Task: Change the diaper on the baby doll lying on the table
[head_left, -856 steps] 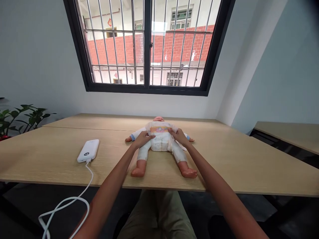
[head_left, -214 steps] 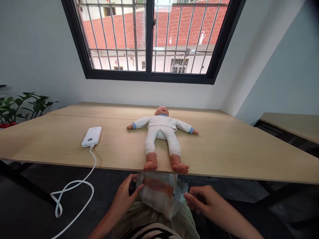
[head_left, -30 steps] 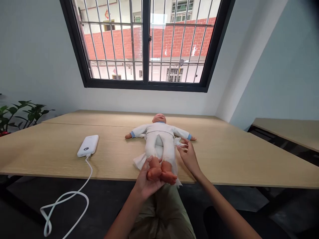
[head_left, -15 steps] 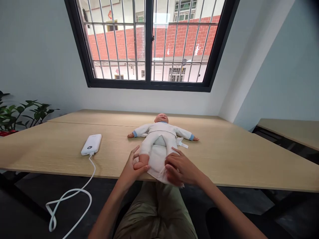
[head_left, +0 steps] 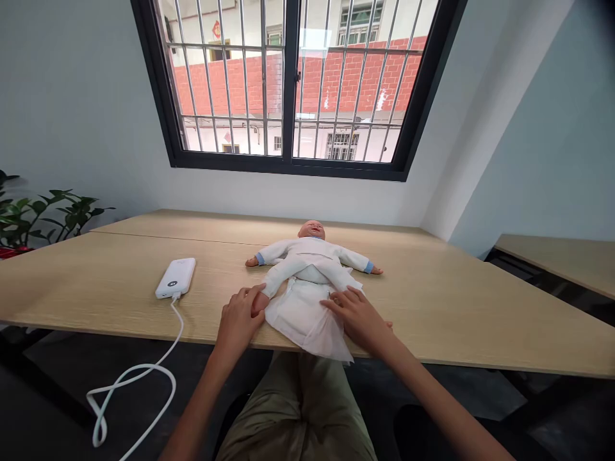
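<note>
A baby doll (head_left: pixel 314 259) in a white outfit with blue cuffs lies on its back, head toward the window and legs spread. My left hand (head_left: pixel 240 317) is closed around the doll's lower leg on the left, thumb near the foot. Over the other leg, my right hand (head_left: pixel 358 314) lies with curled fingers, gripping it near the knee; part of that foot shows beyond the wrist. Between the legs a white diaper (head_left: pixel 300 310) is spread out, its thin near end hanging over the table's front edge.
The doll lies on a wooden table (head_left: pixel 456 301). To the left is a white power bank (head_left: pixel 176 278) with a white cable (head_left: pixel 158 368) looping down off the edge. A potted plant (head_left: pixel 62 214) stands at the far left, below a barred window (head_left: pixel 291 89).
The doll's legs have moved apart, the left one leftward and the other to the right, each with my hand on it. More of the diaper between them now shows.
</note>
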A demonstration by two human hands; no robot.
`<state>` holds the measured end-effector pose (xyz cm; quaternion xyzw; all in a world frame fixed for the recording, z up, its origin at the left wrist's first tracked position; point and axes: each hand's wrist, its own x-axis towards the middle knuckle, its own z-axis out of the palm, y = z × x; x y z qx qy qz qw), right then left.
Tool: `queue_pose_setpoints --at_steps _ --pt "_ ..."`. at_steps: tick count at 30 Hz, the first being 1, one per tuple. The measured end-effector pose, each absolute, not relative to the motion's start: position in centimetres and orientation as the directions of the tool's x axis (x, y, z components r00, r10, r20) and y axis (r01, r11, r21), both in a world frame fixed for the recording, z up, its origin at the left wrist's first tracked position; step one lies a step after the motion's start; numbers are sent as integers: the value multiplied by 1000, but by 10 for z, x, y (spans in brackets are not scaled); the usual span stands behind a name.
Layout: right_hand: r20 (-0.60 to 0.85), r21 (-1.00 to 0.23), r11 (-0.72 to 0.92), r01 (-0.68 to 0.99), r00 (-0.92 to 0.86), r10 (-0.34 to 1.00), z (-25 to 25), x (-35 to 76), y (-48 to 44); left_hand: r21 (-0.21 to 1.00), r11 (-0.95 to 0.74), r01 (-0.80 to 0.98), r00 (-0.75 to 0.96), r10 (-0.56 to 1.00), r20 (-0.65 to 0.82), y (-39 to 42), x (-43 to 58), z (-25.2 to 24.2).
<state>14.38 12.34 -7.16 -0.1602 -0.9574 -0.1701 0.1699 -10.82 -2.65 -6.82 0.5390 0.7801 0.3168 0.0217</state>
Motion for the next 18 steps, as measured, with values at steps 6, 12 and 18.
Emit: queue_pose_setpoints --at_steps 6,12,18 --pt "390 171 929 329 -888 243 -72 119 107 420 116 900 -270 906 327 -14 -109 -63" --pt "529 -259 901 349 -729 434 -46 131 138 832 -217 511 -85 950 300 18 -129 -53" --pt "466 -727 668 158 -602 649 -31 121 183 933 -223 -283 -171 969 180 65 -121 -34"
